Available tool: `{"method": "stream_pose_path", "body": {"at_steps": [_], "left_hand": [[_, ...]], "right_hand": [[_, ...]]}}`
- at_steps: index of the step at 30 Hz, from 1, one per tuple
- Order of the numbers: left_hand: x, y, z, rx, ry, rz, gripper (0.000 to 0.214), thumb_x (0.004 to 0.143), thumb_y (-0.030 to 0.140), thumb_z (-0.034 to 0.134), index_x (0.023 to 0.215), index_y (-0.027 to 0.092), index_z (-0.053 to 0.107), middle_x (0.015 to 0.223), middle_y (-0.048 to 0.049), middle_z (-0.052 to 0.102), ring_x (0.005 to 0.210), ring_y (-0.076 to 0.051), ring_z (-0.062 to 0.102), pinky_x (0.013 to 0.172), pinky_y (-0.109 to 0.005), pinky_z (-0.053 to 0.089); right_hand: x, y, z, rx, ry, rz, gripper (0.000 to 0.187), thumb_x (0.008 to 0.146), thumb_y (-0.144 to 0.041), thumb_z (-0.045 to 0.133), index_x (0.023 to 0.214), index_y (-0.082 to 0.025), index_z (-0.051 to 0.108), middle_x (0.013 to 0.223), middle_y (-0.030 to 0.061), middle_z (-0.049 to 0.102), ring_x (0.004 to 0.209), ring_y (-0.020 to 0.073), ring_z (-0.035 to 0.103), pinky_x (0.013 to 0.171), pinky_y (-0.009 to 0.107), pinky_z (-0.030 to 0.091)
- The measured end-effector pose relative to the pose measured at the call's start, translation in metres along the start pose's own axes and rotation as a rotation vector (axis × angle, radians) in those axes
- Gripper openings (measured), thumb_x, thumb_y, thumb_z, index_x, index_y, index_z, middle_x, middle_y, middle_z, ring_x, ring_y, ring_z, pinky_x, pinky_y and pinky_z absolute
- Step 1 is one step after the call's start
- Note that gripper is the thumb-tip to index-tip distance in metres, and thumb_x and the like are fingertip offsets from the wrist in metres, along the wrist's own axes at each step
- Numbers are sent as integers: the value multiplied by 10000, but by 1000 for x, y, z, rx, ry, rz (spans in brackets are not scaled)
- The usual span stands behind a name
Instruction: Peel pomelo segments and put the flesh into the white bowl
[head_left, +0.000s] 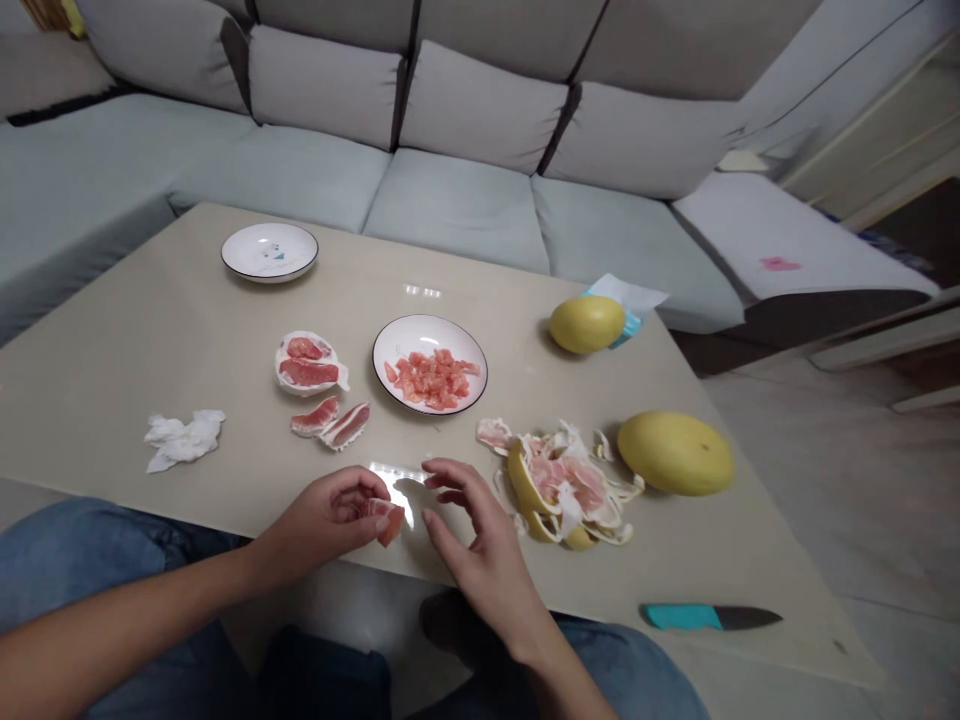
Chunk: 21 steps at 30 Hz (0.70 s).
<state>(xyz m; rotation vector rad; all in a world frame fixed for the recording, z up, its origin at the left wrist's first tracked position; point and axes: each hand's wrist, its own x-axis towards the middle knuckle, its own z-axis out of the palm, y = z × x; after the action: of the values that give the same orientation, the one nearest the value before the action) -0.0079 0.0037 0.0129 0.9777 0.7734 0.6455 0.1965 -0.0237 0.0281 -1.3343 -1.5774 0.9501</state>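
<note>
The left hand (326,520) pinches a pink pomelo piece (388,520) over the near edge of the surface (150,340). The right hand (469,530) is open and holds nothing, just beside a peel pile (566,485). Behind them stands a plate of fruit pieces (430,365); a knife (709,617) lies well to the right.

beige glossy tabletop (150,340). far left: white dark-rimmed plate (247,250). centre: white plate of pink fruit chunks (397,345). left of it: pith-wrapped pink segments (309,365), two loose pink wedges (330,420), crumpled white tissue (184,438). right: pile of yellow peel and white pith (566,485), near whole yellow fruit (675,452), far whole yellow fruit (587,323) on white-blue packet (634,297). near edge: teal-handled knife (709,617).
</note>
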Motion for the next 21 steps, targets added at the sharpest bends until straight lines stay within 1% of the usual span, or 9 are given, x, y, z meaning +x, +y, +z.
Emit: {"method": "stream_pose_path", "body": {"at_steps": [1, 2, 5, 7, 10, 13, 16, 21], "left_hand": [[0, -1, 0, 0, 7, -4, 194, 814, 294, 697, 905, 167, 582, 787, -32, 677, 756, -154, 618, 731, -280, 458], [0, -1, 0, 3, 13, -11, 193, 811, 289, 702, 898, 166, 581, 794, -33, 681, 765, -155, 624, 737, -280, 462], [-1, -3, 1, 27, 23, -27, 199, 801, 282, 712, 903, 160, 594, 823, -41, 689, 803, -168, 643, 750, -281, 475], [-3, -4, 0, 59, 31, -13, 201, 794, 281, 717, 907, 156, 608, 842, -43, 684, 819, -176, 652, 755, -285, 487], [-3, -4, 0, 94, 44, 23, 182, 788, 269, 722, 889, 152, 625, 862, -38, 673, 828, -177, 661, 768, -291, 504], [-2, -3, -1, 106, 44, 59, 149, 784, 251, 724, 855, 149, 642, 856, -32, 663, 830, -170, 658, 770, -292, 511], [-1, -3, -2, 99, 44, 84, 122, 774, 229, 729, 830, 152, 654, 842, -27, 659, 825, -167, 650, 769, -297, 511], [0, -4, -3, 65, 33, 74, 113, 763, 210, 736, 823, 158, 655, 826, -23, 662, 826, -166, 643, 776, -304, 505]], "right_hand": [[-1, -1, 2, 19, -15, 7, 193, 873, -212, 595, 1058, -237, 644, 1102, 73, 635, 985, 206, 598, 870, 347, 484], [-1, -2, 4, 36, -36, 20, 220, 867, -215, 610, 1084, -238, 639, 1091, 70, 638, 972, 201, 601, 857, 337, 489], [-3, -2, 9, 64, -65, 51, 182, 822, -219, 684, 1002, -230, 672, 968, 51, 660, 868, 186, 612, 776, 304, 500], [-4, -2, 12, 77, -67, 31, 173, 797, -197, 711, 966, -229, 688, 936, 46, 666, 837, 181, 612, 752, 299, 500], [-6, -2, 15, 112, -91, -6, 108, 815, -167, 688, 904, -225, 707, 882, 40, 675, 808, 173, 622, 724, 289, 507], [-6, -3, 15, 160, -113, -14, 85, 837, -163, 660, 882, -213, 712, 858, 44, 674, 769, 164, 632, 668, 271, 518], [-5, -5, 14, 192, -126, -4, 84, 846, -168, 650, 873, -210, 718, 857, 49, 675, 789, 171, 641, 679, 273, 530], [-5, -4, 12, 226, -125, 35, 72, 841, -194, 668, 867, -220, 729, 861, 45, 681, 795, 168, 650, 692, 262, 533]]}}
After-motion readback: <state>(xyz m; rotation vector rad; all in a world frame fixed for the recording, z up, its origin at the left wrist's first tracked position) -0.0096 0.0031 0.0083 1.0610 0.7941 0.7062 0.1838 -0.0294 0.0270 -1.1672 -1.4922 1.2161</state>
